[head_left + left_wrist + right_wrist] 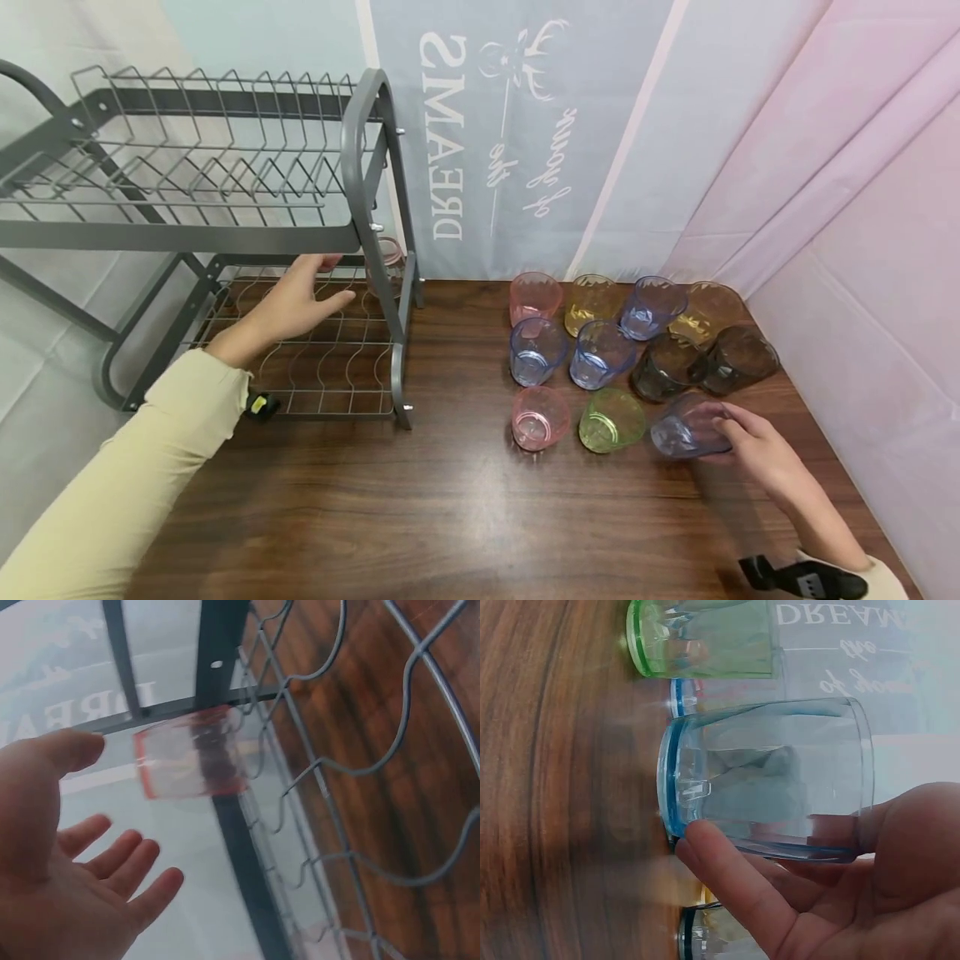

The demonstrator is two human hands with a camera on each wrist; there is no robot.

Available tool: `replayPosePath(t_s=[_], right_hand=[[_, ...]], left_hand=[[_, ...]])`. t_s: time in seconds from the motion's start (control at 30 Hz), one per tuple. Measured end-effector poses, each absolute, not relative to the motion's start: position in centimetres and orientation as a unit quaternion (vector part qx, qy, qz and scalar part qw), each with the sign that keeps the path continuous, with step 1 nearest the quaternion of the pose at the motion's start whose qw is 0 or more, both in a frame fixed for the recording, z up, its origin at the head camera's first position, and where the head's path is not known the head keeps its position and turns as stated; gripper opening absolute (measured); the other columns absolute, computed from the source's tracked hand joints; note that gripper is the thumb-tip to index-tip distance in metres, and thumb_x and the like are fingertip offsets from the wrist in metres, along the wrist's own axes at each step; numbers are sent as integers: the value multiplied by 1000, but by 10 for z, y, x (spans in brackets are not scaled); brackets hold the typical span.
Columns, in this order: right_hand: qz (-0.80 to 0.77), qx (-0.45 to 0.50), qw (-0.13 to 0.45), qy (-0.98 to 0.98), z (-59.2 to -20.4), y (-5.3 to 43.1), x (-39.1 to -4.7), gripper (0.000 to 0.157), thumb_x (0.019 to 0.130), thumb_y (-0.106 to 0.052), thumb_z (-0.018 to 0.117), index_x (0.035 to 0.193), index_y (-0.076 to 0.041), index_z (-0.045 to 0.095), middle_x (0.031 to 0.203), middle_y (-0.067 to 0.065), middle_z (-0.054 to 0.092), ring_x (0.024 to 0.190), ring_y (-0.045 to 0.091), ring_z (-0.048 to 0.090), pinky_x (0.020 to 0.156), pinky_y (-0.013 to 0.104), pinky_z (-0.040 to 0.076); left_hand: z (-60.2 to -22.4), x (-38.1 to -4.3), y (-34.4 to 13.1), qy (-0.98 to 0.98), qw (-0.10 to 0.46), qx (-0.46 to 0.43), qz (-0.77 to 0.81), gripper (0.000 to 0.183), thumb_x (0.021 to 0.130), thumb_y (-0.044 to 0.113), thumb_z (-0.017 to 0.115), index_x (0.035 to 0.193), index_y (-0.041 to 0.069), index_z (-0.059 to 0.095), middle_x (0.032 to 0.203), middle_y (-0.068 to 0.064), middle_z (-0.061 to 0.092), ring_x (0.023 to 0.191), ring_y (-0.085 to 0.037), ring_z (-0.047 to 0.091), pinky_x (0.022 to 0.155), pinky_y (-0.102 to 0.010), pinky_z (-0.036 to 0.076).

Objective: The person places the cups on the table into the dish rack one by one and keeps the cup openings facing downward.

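Note:
My left hand (298,298) reaches between the tiers of a grey metal dish rack (349,179), fingers spread and holding nothing. Beyond its fingertips, a clear pinkish-red glass (187,754) stands on the lower wire shelf at the far right corner, partly hidden by the rack's post in the head view. At the right end of the nearest row of glasses, my right hand (759,446) grips a pale blue glass (765,780) by its side, thumb near the rim. This glass leans a little, its base close over the table. Left of it stands a green glass (611,422).
Several coloured glasses stand in rows on the brown wooden table (465,508): a pink glass (540,419), blue glass (602,356), dark glass (738,360) and amber glass (590,305) among them. A printed curtain (585,125) hangs behind. A pale wall cloth (885,275) borders the right.

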State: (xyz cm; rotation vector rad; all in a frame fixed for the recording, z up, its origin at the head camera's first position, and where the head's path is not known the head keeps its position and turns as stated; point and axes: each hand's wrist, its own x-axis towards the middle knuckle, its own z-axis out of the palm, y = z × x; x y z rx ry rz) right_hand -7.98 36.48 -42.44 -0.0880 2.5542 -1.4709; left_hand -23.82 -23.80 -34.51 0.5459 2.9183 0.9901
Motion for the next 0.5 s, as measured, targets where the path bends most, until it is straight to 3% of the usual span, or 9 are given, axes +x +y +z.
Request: replayPosePath(t_s=[0.1,0.2,0.5], right_hand=[[-505,-35,85,858,-422,367,-79,39,110,-3,24,132,21,45,121,4,65,101,-8,60,71,31,60],[-529,-32,78,844,-419,368,-78,39,110,-4,24,132,21,45,114,-18,63,100,-4,63,71,30,60],[-557,-26,54,829,-406,367,-78,38,111,-7,26,129,8,55,107,-12,71,96,5,69,71,32,62]], left_hand=[[-339,-227,-243,936,-4,196,292,62,101,18,65,148,-10,38,143,-33,40,131,-49,40,108,-63,34],[-333,-219,-249,937,-3,217,272,56,100,18,67,144,-8,45,140,-30,45,128,-47,44,106,-63,37],[-311,-194,-260,937,28,239,253,45,99,20,69,137,1,55,132,-22,57,119,-39,55,92,-58,48]])
